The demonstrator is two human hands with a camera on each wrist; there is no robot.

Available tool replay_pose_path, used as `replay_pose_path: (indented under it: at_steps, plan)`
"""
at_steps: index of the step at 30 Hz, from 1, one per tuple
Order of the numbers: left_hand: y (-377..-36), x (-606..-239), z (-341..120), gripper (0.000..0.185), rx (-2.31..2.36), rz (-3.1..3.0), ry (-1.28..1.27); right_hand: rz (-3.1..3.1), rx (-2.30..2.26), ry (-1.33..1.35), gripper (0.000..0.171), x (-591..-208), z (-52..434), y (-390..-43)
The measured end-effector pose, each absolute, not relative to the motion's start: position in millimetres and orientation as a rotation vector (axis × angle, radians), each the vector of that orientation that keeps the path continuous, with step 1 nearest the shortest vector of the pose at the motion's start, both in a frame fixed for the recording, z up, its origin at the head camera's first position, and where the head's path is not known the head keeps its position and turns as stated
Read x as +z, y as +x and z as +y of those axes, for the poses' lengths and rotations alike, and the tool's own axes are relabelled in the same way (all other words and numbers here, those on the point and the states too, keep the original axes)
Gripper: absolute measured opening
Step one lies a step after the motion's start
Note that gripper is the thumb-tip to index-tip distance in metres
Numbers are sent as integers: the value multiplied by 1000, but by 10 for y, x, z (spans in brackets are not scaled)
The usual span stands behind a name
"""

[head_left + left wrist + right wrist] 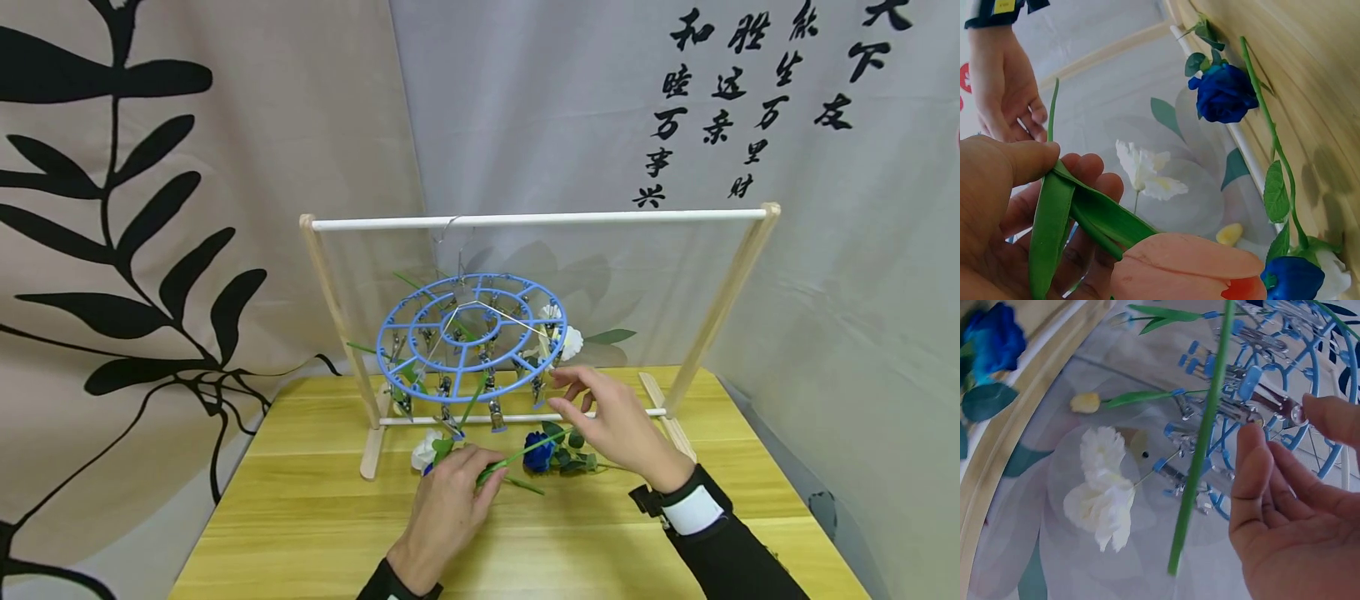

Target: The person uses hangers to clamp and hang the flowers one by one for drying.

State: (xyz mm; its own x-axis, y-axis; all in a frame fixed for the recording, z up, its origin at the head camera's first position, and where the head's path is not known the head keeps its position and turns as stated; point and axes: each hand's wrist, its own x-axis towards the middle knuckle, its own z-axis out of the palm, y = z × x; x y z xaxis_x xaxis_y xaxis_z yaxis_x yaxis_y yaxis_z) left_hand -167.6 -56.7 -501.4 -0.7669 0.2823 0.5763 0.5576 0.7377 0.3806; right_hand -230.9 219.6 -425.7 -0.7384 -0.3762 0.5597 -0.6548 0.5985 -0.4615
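My left hand (450, 500) pinches a pink tulip (1185, 269) by its green stem and leaves, between thumb and fingers. In the head view the tulip's bloom is hidden, and its stem (525, 451) points right. My right hand (618, 421) is raised at the right rim of a blue round clip hanger (517, 385). Its thumb and fingers are bent but parted, with their tips close to a metal clip (1279, 403); firm contact cannot be made out. The tulip stem (1200, 456) crosses in front of the hanger in the right wrist view.
The hanger hangs from a wooden stand's white rod (540, 220). White flowers (1104, 487) and a yellow tulip (1085, 402) hang from its clips. A blue rose (538, 452) and a white flower (423, 450) lie on the wooden table (300, 517).
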Motion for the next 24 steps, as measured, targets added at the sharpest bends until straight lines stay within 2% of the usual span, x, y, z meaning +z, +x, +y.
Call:
replay_pose_path:
  at_steps: [4,14,24]
  plan:
    - [-1679,-5004,-570,13,-742,-2459,-621,-2504,1033,767,32,-4171,2105,-2385]
    - [-1664,-5006,-610,12,-748,-2472,-594,-2520,1207,782,8,-4153,1953,-2434]
    - [-1656,-5031,-634,14,-745,-2421,-581,-2481,1317,825,7,-4183,1885,-2409]
